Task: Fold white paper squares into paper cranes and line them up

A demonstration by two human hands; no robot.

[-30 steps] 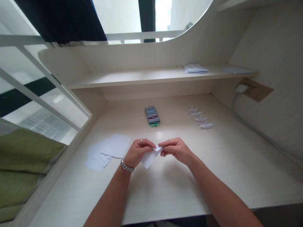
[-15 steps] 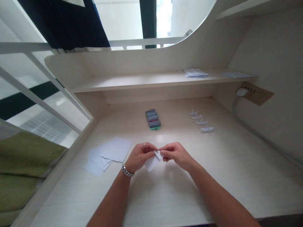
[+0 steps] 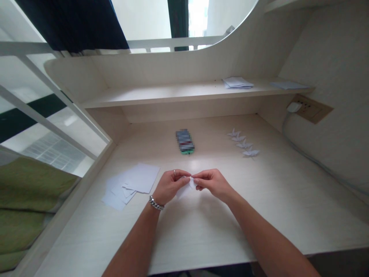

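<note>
Folded paper point(image 3: 182, 191) right of loose sheets point(image 3: 141, 177), pinched by left hand point(image 3: 170, 185) and right hand point(image 3: 215, 184); less of its lower corner shows than a second ago.
Right fingertips have drawn in to the left's; a crease is probably being worked. Forearms point(image 3: 135, 231) converge over worktop point(image 3: 201, 238), left nearer the sheets.

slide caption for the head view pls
Left hand and right hand pinch folded paper at a desk, loose sheets and paper figures nearby.
</note>
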